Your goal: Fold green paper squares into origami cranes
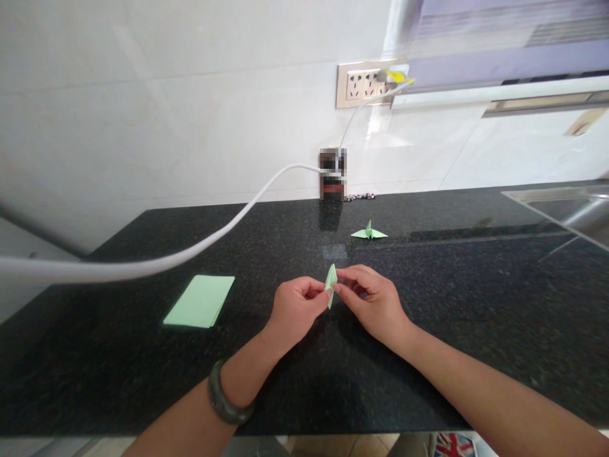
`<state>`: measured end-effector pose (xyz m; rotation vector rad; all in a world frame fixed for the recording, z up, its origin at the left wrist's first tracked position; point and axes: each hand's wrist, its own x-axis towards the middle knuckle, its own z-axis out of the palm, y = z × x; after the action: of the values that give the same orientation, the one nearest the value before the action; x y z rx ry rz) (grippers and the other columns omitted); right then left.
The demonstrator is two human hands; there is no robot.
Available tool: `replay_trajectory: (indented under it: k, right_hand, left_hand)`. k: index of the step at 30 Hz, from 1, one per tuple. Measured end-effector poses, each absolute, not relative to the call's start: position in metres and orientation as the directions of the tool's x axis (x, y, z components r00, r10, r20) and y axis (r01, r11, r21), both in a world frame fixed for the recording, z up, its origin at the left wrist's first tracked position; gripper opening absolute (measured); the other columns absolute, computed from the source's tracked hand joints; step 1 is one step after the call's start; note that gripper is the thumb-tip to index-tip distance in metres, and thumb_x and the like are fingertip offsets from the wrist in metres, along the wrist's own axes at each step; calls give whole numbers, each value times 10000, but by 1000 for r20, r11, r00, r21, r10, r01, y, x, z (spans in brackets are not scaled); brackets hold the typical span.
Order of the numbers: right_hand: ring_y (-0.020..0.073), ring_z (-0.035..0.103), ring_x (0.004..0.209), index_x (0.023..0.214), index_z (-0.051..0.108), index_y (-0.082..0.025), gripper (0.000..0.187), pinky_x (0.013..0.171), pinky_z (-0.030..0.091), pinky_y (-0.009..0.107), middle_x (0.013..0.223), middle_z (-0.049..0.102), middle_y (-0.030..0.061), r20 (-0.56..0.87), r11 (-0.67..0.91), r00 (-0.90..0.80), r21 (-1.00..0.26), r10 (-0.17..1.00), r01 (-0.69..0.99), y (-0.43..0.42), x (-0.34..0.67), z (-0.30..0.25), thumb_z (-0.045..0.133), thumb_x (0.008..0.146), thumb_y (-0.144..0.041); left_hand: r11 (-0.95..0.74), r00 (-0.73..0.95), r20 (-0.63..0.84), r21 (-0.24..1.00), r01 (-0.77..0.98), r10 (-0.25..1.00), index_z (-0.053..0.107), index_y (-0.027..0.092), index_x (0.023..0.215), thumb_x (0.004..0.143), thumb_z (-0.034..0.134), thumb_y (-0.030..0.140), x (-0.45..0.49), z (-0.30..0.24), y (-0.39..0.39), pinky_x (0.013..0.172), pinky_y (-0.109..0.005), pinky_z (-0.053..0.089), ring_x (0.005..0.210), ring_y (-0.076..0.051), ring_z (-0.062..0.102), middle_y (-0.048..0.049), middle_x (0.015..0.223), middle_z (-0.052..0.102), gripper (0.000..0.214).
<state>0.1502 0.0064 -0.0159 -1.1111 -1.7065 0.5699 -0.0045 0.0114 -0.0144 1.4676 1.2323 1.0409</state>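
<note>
A small, partly folded piece of light green paper is held upright just above the black stone countertop. My left hand pinches its left side with thumb and fingers closed. My right hand pinches its right side, fingers curled. A dark bangle sits on my left wrist. Farther back on the counter rests a finished green paper crane. A stack of light green paper sheets lies to the left of my hands.
A thick white cable runs across the left of the counter to a small dark device by the wall. A wall socket strip is above. A steel sink is at the right.
</note>
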Motion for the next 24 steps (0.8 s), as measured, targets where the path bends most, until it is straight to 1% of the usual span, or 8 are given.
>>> replay_trajectory:
  k: [7, 10, 13, 14, 17, 20, 22, 24]
  right_hand:
    - [139, 551, 637, 873, 644, -218, 134, 577, 453, 276, 800, 636, 42, 456, 442, -69, -798, 887, 409, 5, 150, -17, 570, 763, -240]
    - [139, 551, 660, 851, 642, -210, 115, 592, 450, 274, 794, 626, 43, 473, 458, -68, -793, 879, 401, 5, 150, -16, 573, 760, -224]
    - [143, 543, 694, 779, 623, -199, 56, 575, 437, 260, 793, 595, 42, 456, 450, -75, -815, 887, 366, 6, 150, -15, 593, 737, -221]
    - [141, 537, 694, 762, 611, -195, 50, 563, 432, 253, 797, 582, 40, 434, 433, -78, -835, 898, 338, 6, 150, -15, 607, 722, -225]
    - [115, 506, 625, 763, 573, -183, 119, 526, 415, 234, 744, 544, 13, 309, 323, -103, -925, 946, 198, 9, 149, -15, 642, 683, -240]
    - [93, 472, 561, 751, 554, -173, 132, 507, 401, 226, 660, 516, -14, 208, 219, -165, -975, 964, 47, 11, 149, -14, 638, 689, -253]
    - [89, 470, 558, 732, 553, -167, 114, 509, 401, 227, 668, 521, -10, 207, 208, -211, -978, 955, -19, 12, 151, -13, 622, 708, -254]
    - [92, 481, 585, 727, 559, -166, 94, 538, 412, 236, 707, 530, 1, 250, 248, -240, -968, 938, -39, 13, 153, -12, 610, 726, -245]
  left_hand:
    - [-123, 134, 88, 952, 281, 987, 639, 154, 680, 667, 612, 326, -6, -15, 11, 499, -213, 403, 538, -120, 547, -20, 615, 633, 174]
    - [-126, 132, 91, 949, 288, 987, 638, 152, 691, 671, 609, 329, -6, -15, 12, 502, -212, 403, 545, -118, 545, -20, 621, 630, 181]
    - [-123, 145, 86, 955, 270, 986, 636, 144, 698, 675, 606, 324, -5, -15, 12, 502, -209, 395, 541, -109, 534, -15, 611, 618, 183]
    - [-117, 157, 78, 960, 255, 984, 632, 140, 692, 673, 608, 323, -5, -15, 13, 500, -207, 390, 537, -106, 528, -13, 606, 614, 186]
    - [-66, 220, 25, 981, 181, 975, 615, 125, 667, 660, 624, 317, -5, -13, 12, 489, -204, 371, 519, -94, 509, -9, 593, 602, 193]
    - [31, 285, -52, 996, 79, 957, 607, 114, 679, 650, 643, 281, -5, -9, 12, 508, -203, 376, 523, -85, 507, -4, 584, 596, 173]
    - [99, 305, -99, 995, 13, 947, 609, 110, 704, 647, 651, 252, -5, -7, 12, 545, -211, 399, 543, -85, 519, -5, 595, 601, 159]
    - [139, 309, -122, 990, -31, 943, 611, 105, 718, 653, 647, 234, -4, -6, 12, 572, -219, 412, 553, -85, 526, -8, 603, 604, 149]
